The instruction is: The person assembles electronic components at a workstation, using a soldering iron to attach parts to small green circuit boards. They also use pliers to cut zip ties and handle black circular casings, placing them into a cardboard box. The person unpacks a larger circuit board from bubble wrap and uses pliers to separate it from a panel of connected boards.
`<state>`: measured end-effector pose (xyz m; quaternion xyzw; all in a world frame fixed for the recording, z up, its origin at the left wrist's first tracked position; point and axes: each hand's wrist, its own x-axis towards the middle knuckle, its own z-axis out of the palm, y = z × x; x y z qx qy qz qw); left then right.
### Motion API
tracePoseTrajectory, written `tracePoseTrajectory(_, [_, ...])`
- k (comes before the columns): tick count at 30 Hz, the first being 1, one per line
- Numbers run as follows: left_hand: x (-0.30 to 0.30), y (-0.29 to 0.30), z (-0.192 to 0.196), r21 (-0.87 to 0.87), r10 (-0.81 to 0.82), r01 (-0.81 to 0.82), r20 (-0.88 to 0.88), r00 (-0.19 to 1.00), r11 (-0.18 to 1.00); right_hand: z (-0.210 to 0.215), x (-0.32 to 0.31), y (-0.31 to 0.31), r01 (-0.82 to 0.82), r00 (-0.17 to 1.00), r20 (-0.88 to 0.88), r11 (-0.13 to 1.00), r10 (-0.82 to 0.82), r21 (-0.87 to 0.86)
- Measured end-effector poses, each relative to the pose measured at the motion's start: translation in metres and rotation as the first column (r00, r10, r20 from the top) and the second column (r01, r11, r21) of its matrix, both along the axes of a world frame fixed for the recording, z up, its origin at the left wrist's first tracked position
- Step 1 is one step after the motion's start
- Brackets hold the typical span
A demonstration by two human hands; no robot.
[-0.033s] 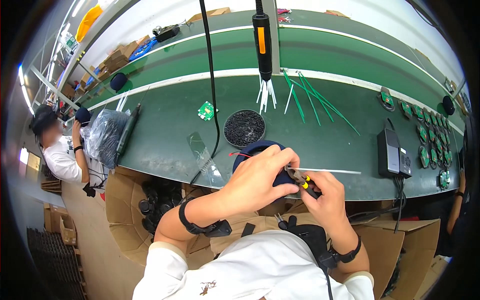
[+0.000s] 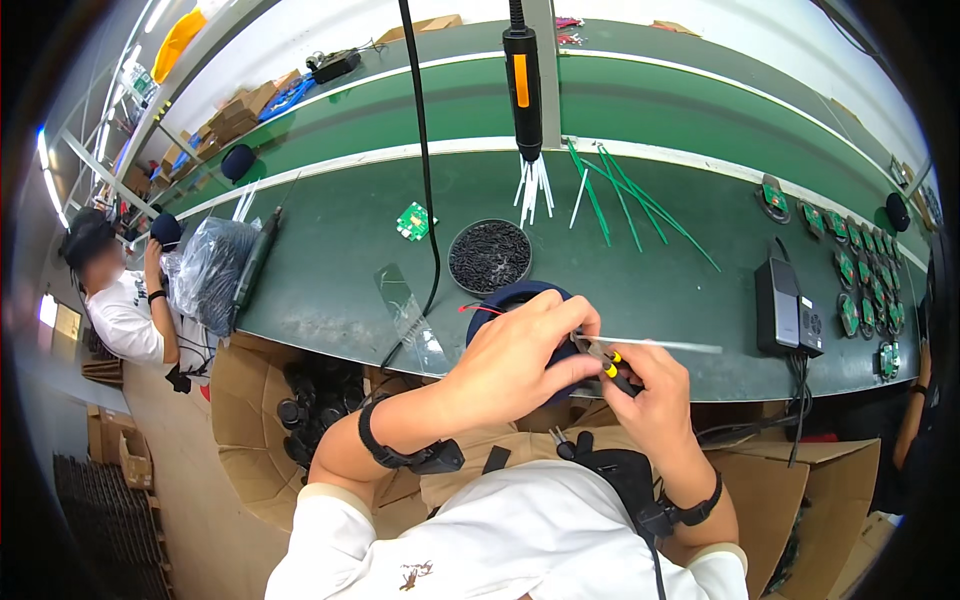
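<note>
My left hand (image 2: 510,350) is curled over a dark blue round object (image 2: 515,293), gripping it near the table's front edge. Small cutting pliers (image 2: 611,368) with black and yellow handles are held in my right hand (image 2: 655,388). Their jaws sit between the thumb and forefinger of the left hand, at the blue object; what they bite on is hidden. A thin white stick (image 2: 690,347) runs rightward from the jaws, past the right fingers. From the blue object's left side pokes a short red wire (image 2: 478,309).
Beyond my hands stands a round dish of small black pieces (image 2: 490,257). A black-and-orange tool (image 2: 523,95) hangs above white sticks (image 2: 534,190) and green strips (image 2: 640,200). Right are a black box (image 2: 788,310) and several circuit boards (image 2: 870,280). A person (image 2: 120,290) works at left.
The white stick's free end has dipped slightly and looks blurred. Both hands stay nearly in place.
</note>
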<state>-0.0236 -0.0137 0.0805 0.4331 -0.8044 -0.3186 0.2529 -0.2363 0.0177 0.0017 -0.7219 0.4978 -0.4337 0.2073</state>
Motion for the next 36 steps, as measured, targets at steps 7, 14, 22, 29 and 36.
tracePoseTrajectory(7, [-0.003, 0.001, -0.009, -0.117, 0.071, -0.074, -0.027, 0.997, 0.99, -0.01, -0.01, -0.002, 0.105, 0.967, -0.227, 0.993, -0.113, -0.044])
tracePoseTrajectory(14, [-0.002, 0.007, -0.007, -0.102, 0.171, -0.208, -0.29, 0.942, 0.973, 0.01, -0.046, -0.045, 0.3, 0.733, -0.577, 0.933, -0.36, -0.2])
tracePoseTrajectory(22, [0.037, -0.006, -0.021, -0.037, 0.358, -0.416, -0.444, 0.821, 0.909, 0.058, 0.014, -0.011, -0.46, 0.833, -0.33, 0.887, 0.443, 0.031])
tracePoseTrajectory(29, [0.082, -0.016, -0.035, 0.392, 0.581, -0.44, -0.41, 0.703, 0.808, 0.08, -0.009, -0.001, -0.408, 0.891, -0.141, 0.897, 0.432, 0.169])
tracePoseTrajectory(36, [0.051, -0.077, -0.046, 0.513, 0.401, -0.192, -0.335, 0.853, 0.837, 0.134, -0.083, 0.01, -0.141, 0.976, 0.183, 0.981, 0.115, 0.136])
